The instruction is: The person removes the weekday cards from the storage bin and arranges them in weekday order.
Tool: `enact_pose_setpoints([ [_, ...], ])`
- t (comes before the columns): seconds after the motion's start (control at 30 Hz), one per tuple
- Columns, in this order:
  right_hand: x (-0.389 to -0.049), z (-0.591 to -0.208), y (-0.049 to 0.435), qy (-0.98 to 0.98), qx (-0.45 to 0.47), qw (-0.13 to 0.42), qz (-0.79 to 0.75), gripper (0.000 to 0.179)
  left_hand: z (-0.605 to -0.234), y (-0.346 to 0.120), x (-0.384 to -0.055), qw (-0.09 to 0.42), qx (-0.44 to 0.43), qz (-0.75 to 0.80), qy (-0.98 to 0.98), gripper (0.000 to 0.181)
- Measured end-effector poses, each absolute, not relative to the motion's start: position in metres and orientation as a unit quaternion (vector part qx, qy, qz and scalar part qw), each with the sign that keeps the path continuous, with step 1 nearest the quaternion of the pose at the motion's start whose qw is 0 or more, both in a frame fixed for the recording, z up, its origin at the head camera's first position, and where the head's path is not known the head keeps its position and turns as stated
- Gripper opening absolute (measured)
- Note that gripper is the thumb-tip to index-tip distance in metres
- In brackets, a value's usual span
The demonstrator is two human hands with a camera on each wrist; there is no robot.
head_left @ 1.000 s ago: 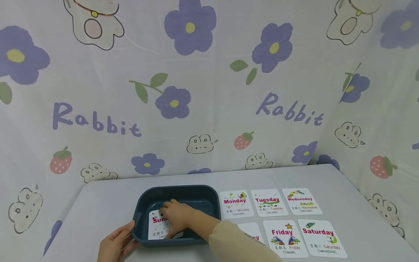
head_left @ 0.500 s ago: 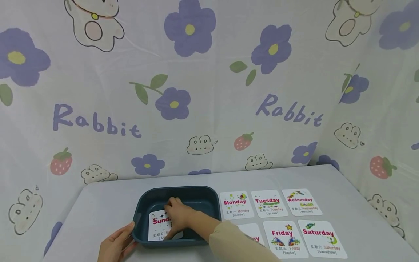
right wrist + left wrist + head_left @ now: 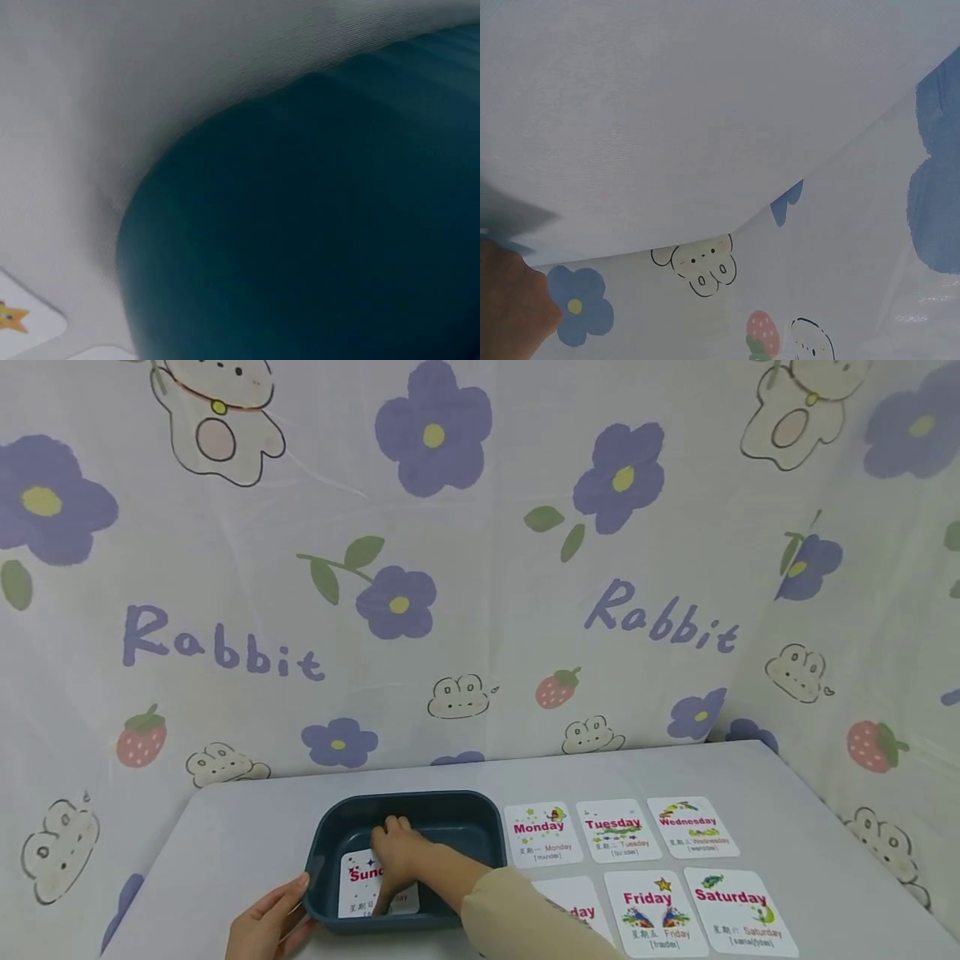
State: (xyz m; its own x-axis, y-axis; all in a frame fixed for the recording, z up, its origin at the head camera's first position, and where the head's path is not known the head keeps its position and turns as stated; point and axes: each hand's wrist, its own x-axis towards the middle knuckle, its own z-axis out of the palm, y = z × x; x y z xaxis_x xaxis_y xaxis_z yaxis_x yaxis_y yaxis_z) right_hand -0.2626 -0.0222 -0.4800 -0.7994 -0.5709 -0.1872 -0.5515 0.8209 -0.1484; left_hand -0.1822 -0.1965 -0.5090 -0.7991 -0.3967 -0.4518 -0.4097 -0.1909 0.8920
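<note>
A dark teal plastic bin [image 3: 465, 831] stands on the table in the head view, a white flash card reading "Sunday" [image 3: 360, 887] lying in its left part. My right hand [image 3: 405, 856] reaches into the bin from the right and spans this card, the thumb near its lower edge and curled fingers near its upper edge; the fingertips are hidden. With my left hand [image 3: 266, 920] I grip the bin's left wall near the front corner. Only part of that hand [image 3: 514, 307] shows in the left wrist view. Bin wall [image 3: 225, 225] fills most of the right wrist view.
Right of the bin lie two rows of day cards: Monday [image 3: 543, 835], Tuesday [image 3: 618, 831] and Wednesday [image 3: 692, 827] behind, Friday [image 3: 655, 914] and Saturday [image 3: 741, 912] in front. My sleeve [image 3: 528, 914] partly covers another card [image 3: 577, 906]. A printed cloth [image 3: 480, 568] hangs behind.
In the bin, my right hand shifts slightly over the Sunday card, and the card's lower right part now shows more. The left hand keeps its place on the bin. The head view tilts slightly up.
</note>
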Motion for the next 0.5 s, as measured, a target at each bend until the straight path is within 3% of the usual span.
enact_pose_setpoints([
  [0.5,-0.2587,-0.4809,-0.0235,0.962,-0.245,0.109,-0.052,0.093,-0.5101,-0.1960,-0.1818,-0.008,-0.309,0.702,0.642,0.081],
])
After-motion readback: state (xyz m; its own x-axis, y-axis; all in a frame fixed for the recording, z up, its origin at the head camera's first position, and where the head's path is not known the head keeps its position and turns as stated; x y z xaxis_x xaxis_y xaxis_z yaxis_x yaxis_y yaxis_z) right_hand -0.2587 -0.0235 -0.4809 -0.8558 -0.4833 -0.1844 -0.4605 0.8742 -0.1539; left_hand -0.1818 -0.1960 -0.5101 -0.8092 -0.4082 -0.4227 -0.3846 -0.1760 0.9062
